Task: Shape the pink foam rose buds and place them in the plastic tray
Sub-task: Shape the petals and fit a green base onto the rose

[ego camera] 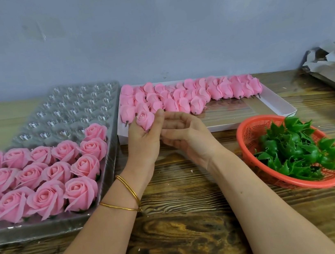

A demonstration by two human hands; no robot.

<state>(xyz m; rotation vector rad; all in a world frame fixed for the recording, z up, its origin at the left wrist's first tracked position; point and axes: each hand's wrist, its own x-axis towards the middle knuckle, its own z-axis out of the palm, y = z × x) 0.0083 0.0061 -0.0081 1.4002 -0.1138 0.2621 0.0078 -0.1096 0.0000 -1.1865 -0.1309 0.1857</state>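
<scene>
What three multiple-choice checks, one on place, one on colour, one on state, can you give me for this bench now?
1. Next to the white box, the plastic tray lies: A. on its right B. on its left C. on top of it.
2. The basket of green leaf pieces is: A. red B. blue C. white.
3. The left hand: A. lies flat B. holds a leaf piece C. holds one rose bud.
Answers: 1 B, the tray fills the left of the view, the box sits beside it. 2 A, its mesh is plainly red. 3 C, fingers and thumb pinch the bud.
</scene>
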